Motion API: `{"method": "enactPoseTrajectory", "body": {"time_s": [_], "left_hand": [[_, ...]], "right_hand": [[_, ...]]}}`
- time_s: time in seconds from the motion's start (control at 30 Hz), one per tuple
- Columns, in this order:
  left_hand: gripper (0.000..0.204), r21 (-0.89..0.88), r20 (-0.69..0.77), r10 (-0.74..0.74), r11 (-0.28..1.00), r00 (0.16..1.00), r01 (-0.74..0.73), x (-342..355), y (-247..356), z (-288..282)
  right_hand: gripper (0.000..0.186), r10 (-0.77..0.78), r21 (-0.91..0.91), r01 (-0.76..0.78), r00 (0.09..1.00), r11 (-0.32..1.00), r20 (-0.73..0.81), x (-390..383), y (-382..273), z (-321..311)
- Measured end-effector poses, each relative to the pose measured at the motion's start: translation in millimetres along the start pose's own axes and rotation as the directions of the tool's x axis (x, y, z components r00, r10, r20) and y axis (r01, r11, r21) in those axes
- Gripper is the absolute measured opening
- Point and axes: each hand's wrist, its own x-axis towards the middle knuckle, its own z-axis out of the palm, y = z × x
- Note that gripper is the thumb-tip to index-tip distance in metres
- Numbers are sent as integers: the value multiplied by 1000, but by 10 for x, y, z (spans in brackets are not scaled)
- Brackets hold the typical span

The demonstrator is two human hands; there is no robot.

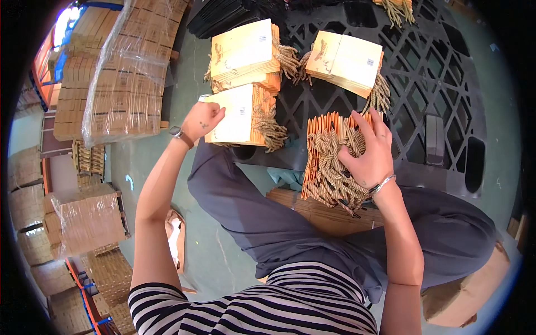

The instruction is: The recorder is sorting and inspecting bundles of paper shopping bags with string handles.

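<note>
My left hand (204, 120) is closed, fingers curled, at the left edge of a stack of tan paper bags (237, 114) with twisted rope handles. Whether anything is pinched in it is hidden. My right hand (373, 149) is spread over a bundle of paper bags (317, 145) standing on edge in front of me, orange edges upward. Its thumb touches the bundle's brown-and-black rope handles (332, 176), while the fingertips reach the bags' far edges. Another bag stack (243, 50) lies just beyond my left hand, and one more stack (346, 61) lies beyond the bundle.
Under the bags is a black plastic lattice pallet (446, 84), with a dark phone-shaped object (434, 139) on its right. Flattened cardboard (318, 212) sits between my legs. Stretch-wrapped carton stacks (131, 72) stand at left. An open carton (469, 285) is by my right knee.
</note>
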Motion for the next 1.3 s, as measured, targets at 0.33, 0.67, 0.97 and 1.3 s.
{"method": "enactPoseTrajectory", "body": {"time_s": [0.33, 0.67, 0.97, 1.3], "left_hand": [[35, 105, 16, 74, 992, 997, -75, 41, 74, -169], [33, 265, -1, 9, 964, 1000, -8, 80, 99, -202], [18, 54, -283, 30, 998, 959, -15, 297, -137, 737], [25, -199, -717, -80, 975, 693, -93, 129, 208, 1292]], "right_hand": [[60, 17, 12, -18, 999, 1000, 28, 8, -9, 5], [60, 11, 25, -11, 1000, 1000, 26, 11, -8, 5], [61, -56, 40, 56, 998, 998, -7, 28, -29, 10], [56, -51, 169, 82, 982, 982, -181, 4, -9, 103]]}}
